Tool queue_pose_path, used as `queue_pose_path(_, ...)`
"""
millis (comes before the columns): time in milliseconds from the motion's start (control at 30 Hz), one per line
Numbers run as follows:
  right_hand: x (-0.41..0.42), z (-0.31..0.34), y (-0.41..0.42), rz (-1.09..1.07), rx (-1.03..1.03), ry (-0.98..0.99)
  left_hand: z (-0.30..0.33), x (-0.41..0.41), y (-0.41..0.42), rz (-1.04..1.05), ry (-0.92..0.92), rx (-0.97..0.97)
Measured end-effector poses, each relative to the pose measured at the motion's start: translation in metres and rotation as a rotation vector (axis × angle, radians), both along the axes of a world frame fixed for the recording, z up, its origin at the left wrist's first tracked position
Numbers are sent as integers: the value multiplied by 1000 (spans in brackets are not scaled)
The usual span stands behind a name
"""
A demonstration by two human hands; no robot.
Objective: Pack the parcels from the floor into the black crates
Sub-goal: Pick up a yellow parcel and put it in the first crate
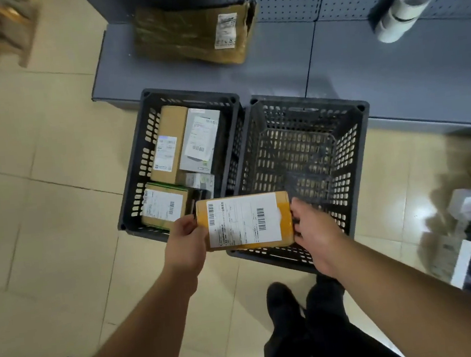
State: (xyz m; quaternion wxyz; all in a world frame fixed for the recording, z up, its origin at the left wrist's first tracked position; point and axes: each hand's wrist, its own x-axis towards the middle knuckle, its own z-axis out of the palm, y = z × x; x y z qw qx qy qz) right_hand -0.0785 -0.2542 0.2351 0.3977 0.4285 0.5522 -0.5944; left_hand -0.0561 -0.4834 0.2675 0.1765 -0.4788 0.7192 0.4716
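Both hands' fingers gripping yellow parcel [244, 222] by its ends, left hand [184, 243], right hand [315, 234], white barcoded label on top

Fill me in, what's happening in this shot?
A person is packing parcels into two black crates on the floor. Both hands, left hand and right hand, hold a yellow parcel by its ends above the crates' near edges. The left crate already holds several boxes; the right crate looks empty. More parcels lie at the right.
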Motion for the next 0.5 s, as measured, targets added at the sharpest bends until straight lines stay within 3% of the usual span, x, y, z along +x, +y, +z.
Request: queue_pose_path(500,-76,-35,-115,53,167,-37,-55,-72,-104,12,52,134)
